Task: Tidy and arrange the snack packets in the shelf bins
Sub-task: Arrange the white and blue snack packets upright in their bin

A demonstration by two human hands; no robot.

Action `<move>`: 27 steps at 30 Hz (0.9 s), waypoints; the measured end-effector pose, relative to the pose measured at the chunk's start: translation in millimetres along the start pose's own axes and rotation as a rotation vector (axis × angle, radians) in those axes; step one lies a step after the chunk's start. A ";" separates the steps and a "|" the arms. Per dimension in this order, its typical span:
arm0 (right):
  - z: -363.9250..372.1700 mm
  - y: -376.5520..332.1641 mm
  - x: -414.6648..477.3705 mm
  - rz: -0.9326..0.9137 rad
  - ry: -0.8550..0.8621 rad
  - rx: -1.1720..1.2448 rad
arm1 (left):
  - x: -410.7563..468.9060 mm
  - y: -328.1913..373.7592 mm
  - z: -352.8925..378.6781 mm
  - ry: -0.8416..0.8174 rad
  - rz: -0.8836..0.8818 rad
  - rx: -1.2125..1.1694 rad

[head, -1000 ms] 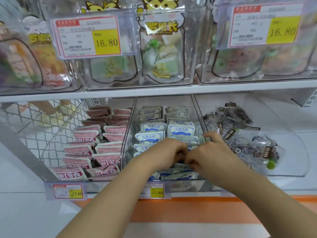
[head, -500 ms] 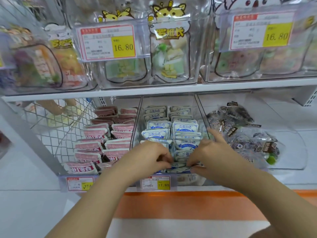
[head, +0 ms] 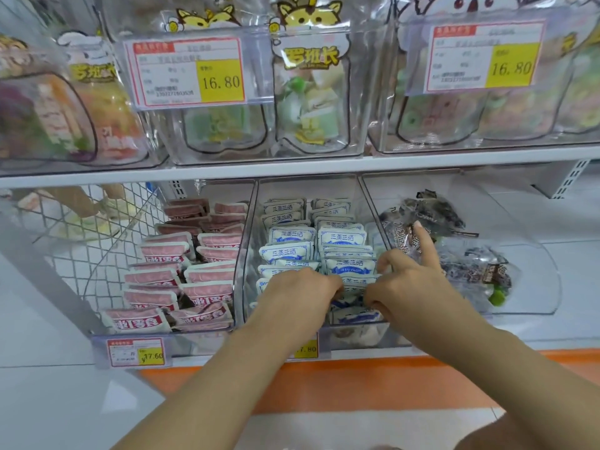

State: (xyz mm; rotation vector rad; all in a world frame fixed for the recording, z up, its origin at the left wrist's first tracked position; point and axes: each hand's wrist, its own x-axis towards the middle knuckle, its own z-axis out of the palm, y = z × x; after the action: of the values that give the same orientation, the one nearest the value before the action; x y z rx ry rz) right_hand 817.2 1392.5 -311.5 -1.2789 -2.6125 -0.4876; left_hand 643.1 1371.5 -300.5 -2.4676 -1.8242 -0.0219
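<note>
Blue packets (head: pixel 344 237) gripped at the front of the middle bin (head: pixel 249 241). Left hand (head: pixel 300 289) knuckles-up, fingers curled down among them. Right hand (head: pixel 410 287) just beside it, thumb and bent fingers pinching the front ones, forefinger straight and pointing up along the bin's right wall. Further back, more of the same in two neat rows. To the left, pink packets (head: pixel 207 290) stacked in the next bin. To the right, dark sweets (head: pixel 477 271) in a loose heap. Below, yellow price tags (head: pixel 136 352) on the shelf edge. Above, pouches (head: pixel 311 102) in clear bins.
</note>
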 end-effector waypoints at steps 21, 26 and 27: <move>0.1 0.9 -3.1 0.060 -0.228 0.057 | -15.5 -43.9 -39.4 0.472 -0.195 -0.621; -9.5 -5.2 -2.5 0.047 -0.030 0.341 | -44.3 -58.7 -31.2 0.649 -0.287 -0.650; -11.8 -9.6 3.3 0.032 -0.002 0.393 | -48.4 -62.2 -31.7 0.674 -0.301 -0.652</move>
State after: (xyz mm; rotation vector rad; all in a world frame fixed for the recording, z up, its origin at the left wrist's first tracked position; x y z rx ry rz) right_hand 807.9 1385.0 -301.5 -1.1834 -2.5146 0.0358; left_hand 570.5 1341.3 -268.4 -2.0200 -2.0013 -1.4640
